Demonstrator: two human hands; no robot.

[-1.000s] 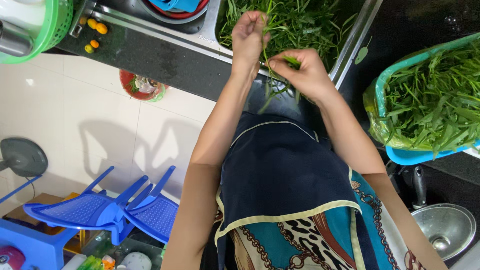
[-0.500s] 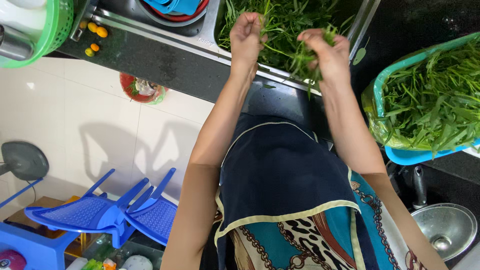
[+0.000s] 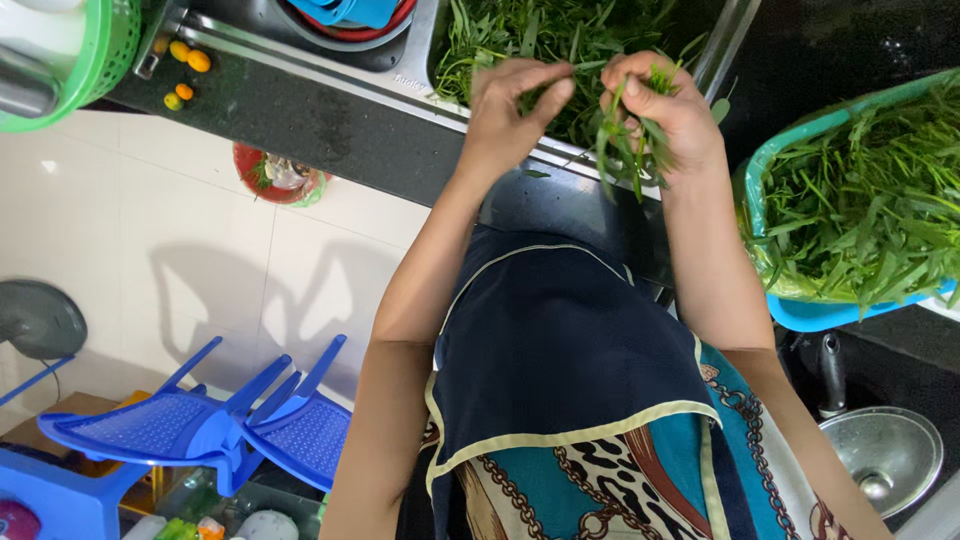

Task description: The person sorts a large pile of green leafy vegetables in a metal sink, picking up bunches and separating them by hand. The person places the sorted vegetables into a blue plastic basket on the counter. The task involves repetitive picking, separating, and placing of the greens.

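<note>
Head view: hands raised above the sink (image 3: 590, 160) edge.
Right hand (image 3: 665, 110): fingers clamped on a bunch of green stems (image 3: 625, 140), leaves hanging below the fist.
Left hand (image 3: 515, 100): fingertips pinched together just beside the bunch; whether they grip a stem cannot be told.
Sink: full of loose greens (image 3: 540, 35).
Basket (image 3: 830, 310): blue-green, heaped with greens, right of the hands on the dark desk (image 3: 300, 120).
Floor: blue plastic chairs (image 3: 200, 425).

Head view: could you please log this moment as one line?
left hand: pinching stem | right hand: gripping bunch of leafy greens | over sink of greens | basket of greens at right
</note>
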